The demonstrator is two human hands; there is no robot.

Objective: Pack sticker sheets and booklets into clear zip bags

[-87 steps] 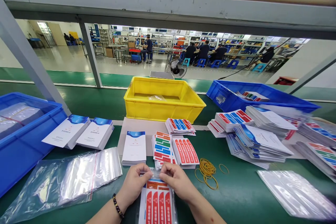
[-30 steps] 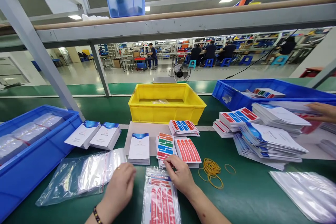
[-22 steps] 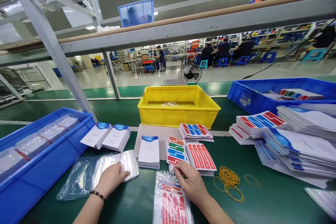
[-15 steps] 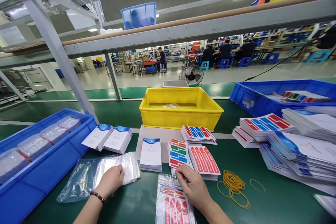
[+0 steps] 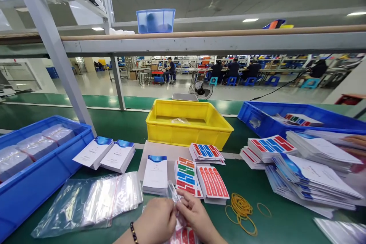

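Both of my hands are together at the front middle of the bench. My left hand (image 5: 158,215) is closed, its fingers pinching a clear plastic bag (image 5: 172,192). My right hand (image 5: 196,215) pinches the same plastic from the other side. Beneath them lies a red-printed sticker sheet (image 5: 185,236), partly covered by my hands and the plastic. Just beyond are a booklet stack (image 5: 155,175), a stack of multicoloured sticker sheets (image 5: 185,177) and a stack of red sticker sheets (image 5: 213,183). A pile of clear bags (image 5: 111,200) lies left of my left hand.
A blue bin (image 5: 51,166) with banded bundles stands left, beside two booklet stacks (image 5: 117,156). Behind is a yellow bin (image 5: 188,133). Rubber bands (image 5: 241,209), piled booklets (image 5: 311,179) and another blue bin (image 5: 297,112) are right. Another person's hand (image 5: 357,140) shows at the right edge.
My left hand has left the pile of clear bags and moved right to meet my right hand. Clear plastic is now pinched between them. The view has levelled and shifted.
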